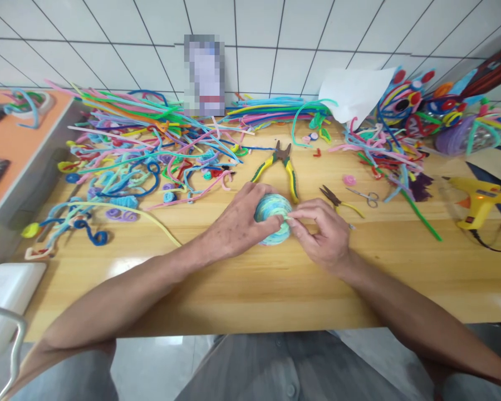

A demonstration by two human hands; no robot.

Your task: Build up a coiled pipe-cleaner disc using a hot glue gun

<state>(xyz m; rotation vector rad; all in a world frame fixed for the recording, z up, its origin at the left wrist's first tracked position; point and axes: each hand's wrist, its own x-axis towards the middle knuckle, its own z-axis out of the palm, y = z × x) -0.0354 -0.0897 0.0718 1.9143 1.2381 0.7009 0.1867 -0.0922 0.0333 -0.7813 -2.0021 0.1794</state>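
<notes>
Over the middle of the wooden table, my left hand is closed around a ball wound in pale blue, green and yellow fuzzy strands, its thumb pressing on the front. My right hand pinches a short pale-green strand end at the ball's right side, thumb against index finger. That strand looks like a pipe cleaner; its far part merges into the ball. Just behind the ball lie large pliers with yellow-green handles, partly hidden by my left hand. Small yellow-handled pliers rest right of them, beyond my right hand.
Pipe cleaners are heaped along the back left. Scissors and a pink coil lie right of centre. A yellow glue gun stands at the right. A phone-like object, blurred out, leans on the tiled wall.
</notes>
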